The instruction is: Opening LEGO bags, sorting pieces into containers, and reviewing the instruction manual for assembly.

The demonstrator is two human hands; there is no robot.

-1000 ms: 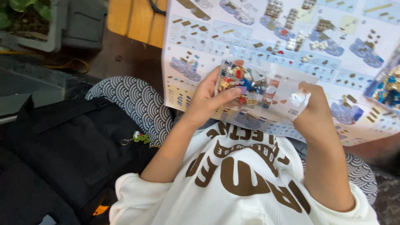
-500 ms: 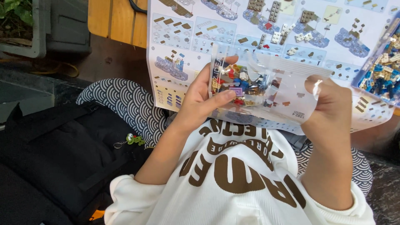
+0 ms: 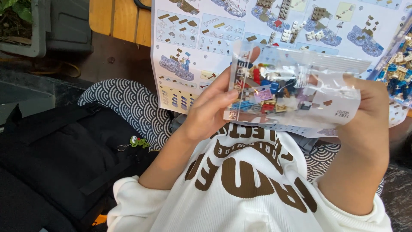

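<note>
A large black bag [image 3: 51, 159] lies left of the clear plastic bag, with a small green keyring figure [image 3: 138, 141] on its upper side. Behind the clear plastic bag hangs a wide white instruction sheet [image 3: 201, 38], printed with rows of small coloured building diagrams; its upper part rests on a wooden surface [image 3: 113, 19]. Below the clear plastic bag sit a white sweatshirt with big brown lettering [image 3: 249, 189] and a wave-patterned navy and white cloth [image 3: 128, 105] to the lower left.

The clear plastic bag [image 3: 296, 88] itself is a flat, rectangular pouch held up between both hands, its left half packed with small bricks [image 3: 266, 90] in red, blue, tan and lilac, with dark printed marks along its left edge and lower right corner. The left hand [image 3: 208, 109] grips its left edge, fingers [image 3: 223, 96] closed narrowly with the thumb across the front. The right hand [image 3: 371, 114] holds its right edge, fingers pinched on the plastic. To the right of the bag, a second pouch of blue and tan bricks [image 3: 397, 73] shows at the frame edge.
</note>
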